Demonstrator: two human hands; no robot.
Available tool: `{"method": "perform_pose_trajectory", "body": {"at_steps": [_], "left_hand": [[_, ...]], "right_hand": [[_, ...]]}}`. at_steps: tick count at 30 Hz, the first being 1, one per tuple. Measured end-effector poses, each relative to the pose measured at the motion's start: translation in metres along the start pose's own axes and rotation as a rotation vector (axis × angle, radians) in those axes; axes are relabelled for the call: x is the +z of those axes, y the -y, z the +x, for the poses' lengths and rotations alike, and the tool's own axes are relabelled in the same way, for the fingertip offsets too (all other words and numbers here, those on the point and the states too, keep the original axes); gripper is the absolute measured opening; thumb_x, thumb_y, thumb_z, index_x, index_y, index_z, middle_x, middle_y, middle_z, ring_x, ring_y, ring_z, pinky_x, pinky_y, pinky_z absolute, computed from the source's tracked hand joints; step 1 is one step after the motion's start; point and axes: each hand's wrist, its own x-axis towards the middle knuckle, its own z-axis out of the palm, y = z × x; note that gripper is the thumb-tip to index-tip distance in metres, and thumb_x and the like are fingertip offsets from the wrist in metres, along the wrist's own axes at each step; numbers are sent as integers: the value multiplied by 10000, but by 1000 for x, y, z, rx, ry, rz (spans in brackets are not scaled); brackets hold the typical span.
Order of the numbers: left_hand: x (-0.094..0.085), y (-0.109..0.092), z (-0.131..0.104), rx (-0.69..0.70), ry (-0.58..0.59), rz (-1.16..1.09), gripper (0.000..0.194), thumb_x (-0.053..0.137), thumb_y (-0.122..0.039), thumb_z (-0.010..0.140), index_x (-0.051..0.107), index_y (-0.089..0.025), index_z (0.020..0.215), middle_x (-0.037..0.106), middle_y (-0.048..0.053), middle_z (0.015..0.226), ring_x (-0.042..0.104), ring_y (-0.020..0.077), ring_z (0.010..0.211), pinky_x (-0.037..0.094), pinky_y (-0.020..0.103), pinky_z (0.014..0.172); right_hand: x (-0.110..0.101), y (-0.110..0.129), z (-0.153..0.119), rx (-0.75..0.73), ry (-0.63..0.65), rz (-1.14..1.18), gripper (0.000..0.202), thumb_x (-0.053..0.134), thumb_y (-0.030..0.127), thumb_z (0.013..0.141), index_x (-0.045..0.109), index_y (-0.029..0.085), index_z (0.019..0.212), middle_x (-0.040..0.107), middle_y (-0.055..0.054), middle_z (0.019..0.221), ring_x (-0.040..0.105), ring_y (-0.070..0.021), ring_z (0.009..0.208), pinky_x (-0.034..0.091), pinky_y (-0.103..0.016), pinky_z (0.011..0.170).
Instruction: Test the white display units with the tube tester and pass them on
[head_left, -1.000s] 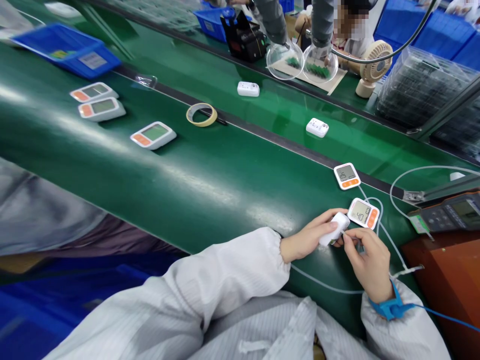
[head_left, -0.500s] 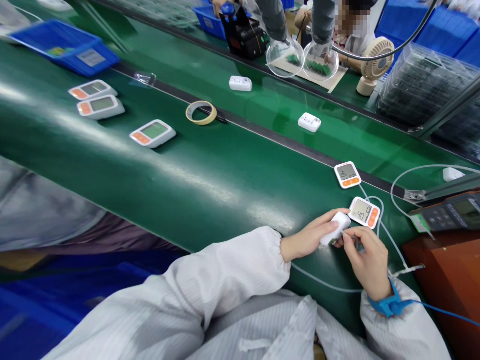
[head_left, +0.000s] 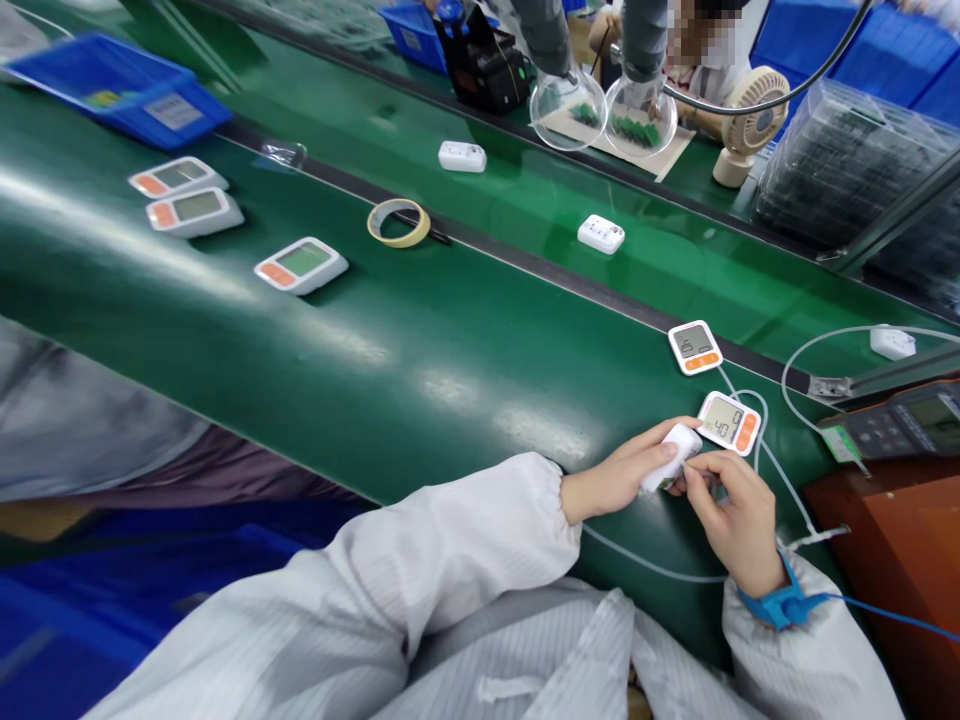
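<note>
My left hand [head_left: 619, 480] is closed around a small white plastic device [head_left: 679, 450], which looks like a blood pressure monitor turned on its side. At the device's near right end, the fingers of my right hand [head_left: 731, 515] are pinched together; what is between them is too small to make out. A blue wrist strap [head_left: 784, 600] circles my right wrist. Just beyond my hands lies a blood pressure monitor [head_left: 729, 423] with orange buttons and a lit display. Behind it rests a second such monitor [head_left: 695, 347]. Thin pale tubes [head_left: 784, 480] run beside them.
Several monitors [head_left: 301, 264] lie leftward on the green bench [head_left: 420, 340], near a tape roll [head_left: 399, 223] and a blue bin [head_left: 172, 110]. White units [head_left: 601, 234] sit on the far belt. An orange-brown box [head_left: 892, 530] and a handheld meter [head_left: 900, 420] stand right. A co-worker sits opposite.
The white units on the far belt have shifted left, and the one at the right edge shows more fully. Both my hands stay almost in place on the device.
</note>
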Motion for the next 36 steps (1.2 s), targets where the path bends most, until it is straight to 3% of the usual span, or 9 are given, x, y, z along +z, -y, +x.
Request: {"method": "perform_pose_trajectory", "body": {"at_steps": [10,20,31,36], "left_hand": [[0,3,-2,29,-3,103,609,564,-584,910,485,-214,1386,555,76,1060,508,174,849,440,280,750],[3,3,-4,35,-11,181,629,490,-617,932,435,-206,1405,554,56,953,518,171,792,453,301,747],[3,1,-10,166,-1,372,582,447,-622,945,486,-182,1324,538,36,883,499,169,742,447,307,724],[3,-1,-7,285,-94,500,542,476,-559,955,506,-185,1347,576,106,1177,535,250,1054,419,367,950]], "right_hand": [[2,2,-1,17,-11,-34,136,557,230,969,633,212,857,671,-14,779,620,-145,670,516,-272,649],[2,2,-1,6,-20,-39,120,568,208,970,624,212,863,655,-2,765,596,-136,661,493,-260,643],[4,12,-6,4,-35,-87,139,556,206,964,610,210,836,624,10,730,567,-123,615,471,-254,615],[10,5,-4,-26,-58,-150,103,554,190,964,604,215,878,593,14,723,568,-134,641,467,-274,634]]}}
